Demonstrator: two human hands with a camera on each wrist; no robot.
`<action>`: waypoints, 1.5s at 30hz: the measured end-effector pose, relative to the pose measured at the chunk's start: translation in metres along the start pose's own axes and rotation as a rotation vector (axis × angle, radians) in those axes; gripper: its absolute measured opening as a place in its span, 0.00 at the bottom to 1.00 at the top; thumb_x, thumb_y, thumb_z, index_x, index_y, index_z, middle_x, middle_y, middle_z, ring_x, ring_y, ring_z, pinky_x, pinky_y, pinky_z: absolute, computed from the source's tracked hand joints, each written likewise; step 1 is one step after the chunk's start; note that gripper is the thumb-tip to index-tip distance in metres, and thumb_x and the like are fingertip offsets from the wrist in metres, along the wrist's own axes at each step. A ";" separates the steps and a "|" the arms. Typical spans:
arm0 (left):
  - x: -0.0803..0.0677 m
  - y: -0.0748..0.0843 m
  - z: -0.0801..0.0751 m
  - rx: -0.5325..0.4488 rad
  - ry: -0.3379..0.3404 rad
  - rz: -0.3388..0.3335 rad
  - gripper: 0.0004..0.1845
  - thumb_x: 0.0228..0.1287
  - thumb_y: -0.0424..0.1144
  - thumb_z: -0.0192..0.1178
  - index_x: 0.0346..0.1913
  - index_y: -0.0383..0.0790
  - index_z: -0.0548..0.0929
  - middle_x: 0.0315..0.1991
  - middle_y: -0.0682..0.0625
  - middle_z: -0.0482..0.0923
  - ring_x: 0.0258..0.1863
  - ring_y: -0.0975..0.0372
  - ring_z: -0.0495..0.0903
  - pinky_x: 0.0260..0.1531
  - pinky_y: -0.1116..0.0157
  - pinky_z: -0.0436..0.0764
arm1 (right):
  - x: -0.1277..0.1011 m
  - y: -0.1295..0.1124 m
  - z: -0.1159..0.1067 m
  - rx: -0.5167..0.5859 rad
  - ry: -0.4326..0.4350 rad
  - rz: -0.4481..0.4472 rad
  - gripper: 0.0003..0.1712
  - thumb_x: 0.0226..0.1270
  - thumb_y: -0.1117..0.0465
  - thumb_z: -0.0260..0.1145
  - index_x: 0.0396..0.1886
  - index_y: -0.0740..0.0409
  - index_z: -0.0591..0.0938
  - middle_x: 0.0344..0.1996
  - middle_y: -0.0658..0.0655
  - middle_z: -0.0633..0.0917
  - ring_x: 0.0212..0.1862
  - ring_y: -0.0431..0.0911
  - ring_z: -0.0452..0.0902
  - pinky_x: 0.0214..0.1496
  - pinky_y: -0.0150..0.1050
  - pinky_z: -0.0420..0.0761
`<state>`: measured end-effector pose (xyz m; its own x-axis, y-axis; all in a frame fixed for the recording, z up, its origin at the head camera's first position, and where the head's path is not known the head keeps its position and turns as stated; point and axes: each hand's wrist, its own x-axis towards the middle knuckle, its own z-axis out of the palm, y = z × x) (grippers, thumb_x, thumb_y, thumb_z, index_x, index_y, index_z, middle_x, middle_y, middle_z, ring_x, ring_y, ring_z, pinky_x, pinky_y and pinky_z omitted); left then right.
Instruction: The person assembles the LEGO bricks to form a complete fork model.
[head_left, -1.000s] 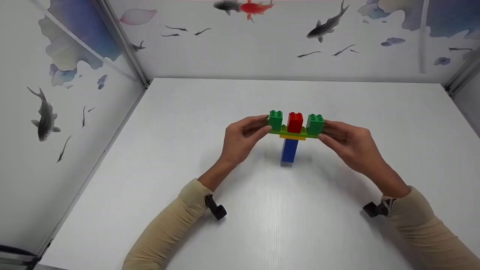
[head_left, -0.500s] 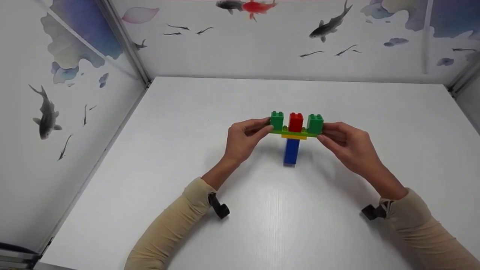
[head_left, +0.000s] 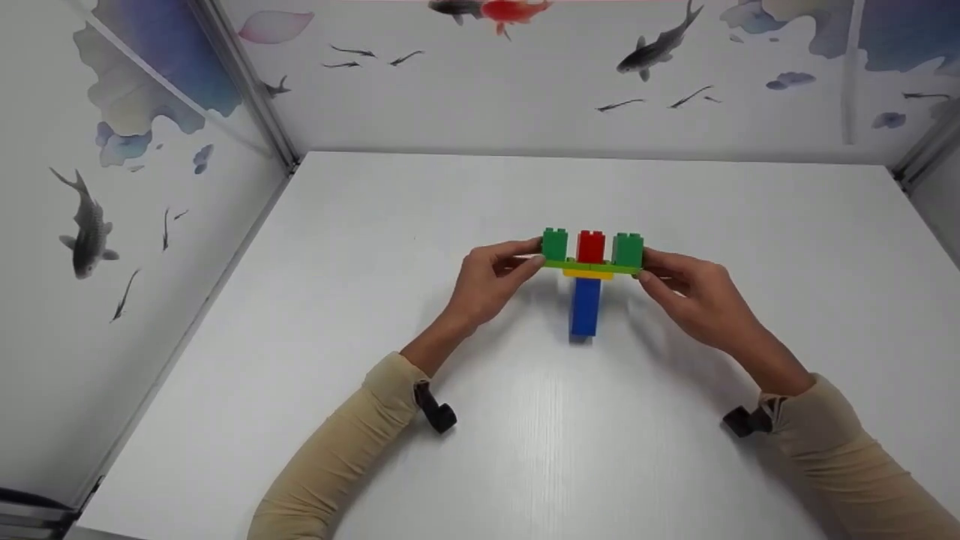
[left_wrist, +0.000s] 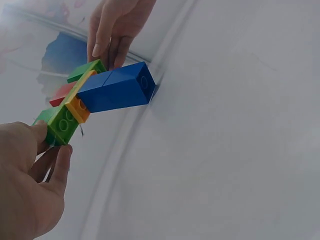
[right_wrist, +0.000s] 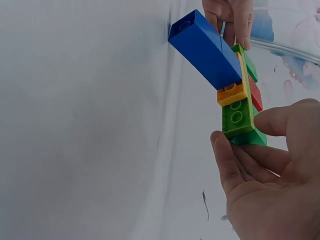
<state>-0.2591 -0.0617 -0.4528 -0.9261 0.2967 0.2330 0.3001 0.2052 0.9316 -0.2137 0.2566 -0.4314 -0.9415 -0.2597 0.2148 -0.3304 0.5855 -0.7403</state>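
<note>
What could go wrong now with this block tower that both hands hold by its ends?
The wide green plate sits on one narrow blue column, so uneven pressure from the left hand or right hand may tip it over. Each hand pinches only the plate's end, so the plate could snap off the yellow piece.

I counted two dark green bricks [head_left: 555, 244] [head_left: 628, 249] on top of the build, with one red brick [head_left: 591, 246] between them. Under them lay one light green plate [head_left: 592, 266] and one yellow plate [head_left: 588, 274]. The column below was made of two blue bricks [left_wrist: 120, 91]. My two hands [head_left: 489, 279] [head_left: 690, 296] were on the one white table [head_left: 450, 225].
</note>
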 end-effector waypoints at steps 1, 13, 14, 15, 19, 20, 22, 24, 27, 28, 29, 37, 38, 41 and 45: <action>0.000 0.000 0.001 0.014 -0.009 -0.001 0.23 0.78 0.46 0.68 0.71 0.47 0.85 0.66 0.53 0.87 0.56 0.63 0.89 0.60 0.68 0.87 | 0.000 0.001 0.000 -0.003 -0.010 0.012 0.29 0.84 0.55 0.64 0.78 0.61 0.76 0.67 0.64 0.86 0.64 0.58 0.87 0.56 0.14 0.76; -0.001 -0.006 0.005 0.062 -0.014 -0.072 0.22 0.77 0.41 0.69 0.70 0.46 0.85 0.66 0.53 0.87 0.59 0.64 0.89 0.59 0.69 0.87 | 0.000 0.000 0.003 0.059 -0.175 0.174 0.38 0.85 0.47 0.62 0.84 0.59 0.63 0.78 0.65 0.75 0.76 0.60 0.76 0.68 0.48 0.80; -0.001 -0.006 0.005 0.064 -0.017 -0.075 0.22 0.77 0.40 0.69 0.70 0.46 0.85 0.66 0.53 0.87 0.59 0.64 0.89 0.59 0.69 0.87 | 0.000 0.001 0.004 0.073 -0.189 0.185 0.38 0.85 0.47 0.62 0.83 0.58 0.62 0.79 0.66 0.74 0.77 0.60 0.75 0.68 0.48 0.79; -0.001 -0.007 0.004 0.065 -0.021 -0.076 0.22 0.77 0.40 0.69 0.70 0.46 0.85 0.66 0.53 0.87 0.59 0.64 0.89 0.59 0.68 0.87 | 0.000 0.001 0.004 0.080 -0.202 0.190 0.38 0.86 0.48 0.62 0.83 0.59 0.62 0.80 0.66 0.73 0.78 0.60 0.74 0.69 0.49 0.79; -0.001 -0.008 0.003 0.081 -0.054 -0.081 0.22 0.78 0.39 0.67 0.71 0.45 0.84 0.67 0.52 0.86 0.61 0.63 0.88 0.60 0.68 0.87 | 0.000 0.005 0.005 0.073 -0.224 0.174 0.38 0.86 0.51 0.62 0.85 0.59 0.61 0.81 0.65 0.72 0.80 0.61 0.71 0.74 0.52 0.77; 0.000 -0.008 0.003 0.085 -0.065 -0.084 0.22 0.79 0.39 0.67 0.72 0.45 0.84 0.67 0.52 0.86 0.62 0.63 0.88 0.60 0.68 0.86 | 0.000 0.006 0.005 0.067 -0.228 0.168 0.38 0.86 0.51 0.61 0.86 0.59 0.61 0.81 0.64 0.71 0.81 0.61 0.69 0.75 0.53 0.76; 0.000 -0.010 0.003 0.109 -0.091 -0.090 0.23 0.80 0.40 0.66 0.73 0.44 0.83 0.68 0.52 0.85 0.63 0.62 0.87 0.61 0.67 0.86 | -0.001 0.007 0.005 0.052 -0.242 0.157 0.39 0.87 0.50 0.61 0.87 0.58 0.60 0.82 0.63 0.70 0.83 0.61 0.66 0.78 0.56 0.74; 0.001 -0.010 0.003 0.135 -0.118 -0.098 0.24 0.80 0.42 0.65 0.74 0.43 0.81 0.69 0.51 0.85 0.64 0.62 0.87 0.62 0.67 0.86 | -0.001 0.008 0.004 0.030 -0.263 0.157 0.40 0.87 0.48 0.60 0.88 0.57 0.59 0.84 0.63 0.67 0.84 0.62 0.63 0.79 0.60 0.73; 0.001 -0.012 0.003 0.177 -0.153 -0.109 0.26 0.81 0.44 0.64 0.76 0.42 0.79 0.71 0.50 0.83 0.66 0.61 0.86 0.65 0.65 0.85 | -0.001 0.008 0.003 -0.013 -0.300 0.172 0.43 0.86 0.45 0.60 0.88 0.58 0.58 0.85 0.65 0.64 0.84 0.65 0.63 0.79 0.63 0.72; 0.000 -0.012 0.004 0.190 -0.164 -0.114 0.26 0.82 0.44 0.63 0.77 0.42 0.78 0.71 0.50 0.83 0.66 0.61 0.85 0.66 0.65 0.84 | 0.000 0.008 0.003 -0.034 -0.312 0.180 0.43 0.86 0.44 0.60 0.88 0.59 0.58 0.85 0.66 0.64 0.83 0.66 0.64 0.79 0.64 0.72; 0.000 -0.012 0.004 0.199 -0.173 -0.119 0.27 0.82 0.45 0.63 0.78 0.43 0.77 0.72 0.50 0.82 0.67 0.61 0.85 0.67 0.65 0.83 | 0.000 0.007 0.003 -0.053 -0.324 0.190 0.44 0.85 0.43 0.60 0.88 0.59 0.58 0.85 0.66 0.64 0.82 0.67 0.65 0.79 0.65 0.72; -0.002 -0.011 0.006 0.215 -0.192 -0.128 0.28 0.82 0.45 0.63 0.78 0.42 0.75 0.72 0.50 0.82 0.66 0.63 0.85 0.69 0.64 0.82 | 0.001 0.007 0.002 -0.118 -0.374 0.254 0.46 0.85 0.41 0.60 0.89 0.56 0.55 0.86 0.65 0.62 0.80 0.69 0.67 0.79 0.68 0.71; -0.002 -0.011 0.006 0.218 -0.193 -0.127 0.28 0.82 0.44 0.63 0.78 0.42 0.75 0.72 0.50 0.83 0.65 0.63 0.85 0.69 0.64 0.82 | 0.001 0.007 0.002 -0.120 -0.376 0.260 0.46 0.85 0.41 0.60 0.89 0.56 0.55 0.86 0.65 0.62 0.81 0.69 0.66 0.79 0.69 0.70; -0.002 -0.009 0.006 0.225 -0.192 -0.131 0.28 0.82 0.43 0.63 0.79 0.41 0.75 0.71 0.50 0.83 0.64 0.63 0.86 0.69 0.65 0.82 | 0.001 0.007 0.002 -0.124 -0.380 0.260 0.45 0.85 0.41 0.59 0.88 0.55 0.54 0.86 0.66 0.62 0.82 0.70 0.63 0.79 0.72 0.68; -0.002 -0.008 0.007 0.225 -0.184 -0.155 0.28 0.81 0.43 0.64 0.79 0.42 0.74 0.72 0.50 0.83 0.65 0.63 0.86 0.68 0.65 0.82 | 0.001 0.007 0.002 -0.114 -0.387 0.249 0.43 0.86 0.43 0.59 0.87 0.55 0.53 0.86 0.67 0.61 0.82 0.71 0.62 0.79 0.73 0.65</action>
<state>-0.2582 -0.0574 -0.4631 -0.9141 0.4050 0.0204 0.2211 0.4558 0.8622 -0.2169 0.2587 -0.4379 -0.9064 -0.3546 -0.2296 -0.1230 0.7416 -0.6594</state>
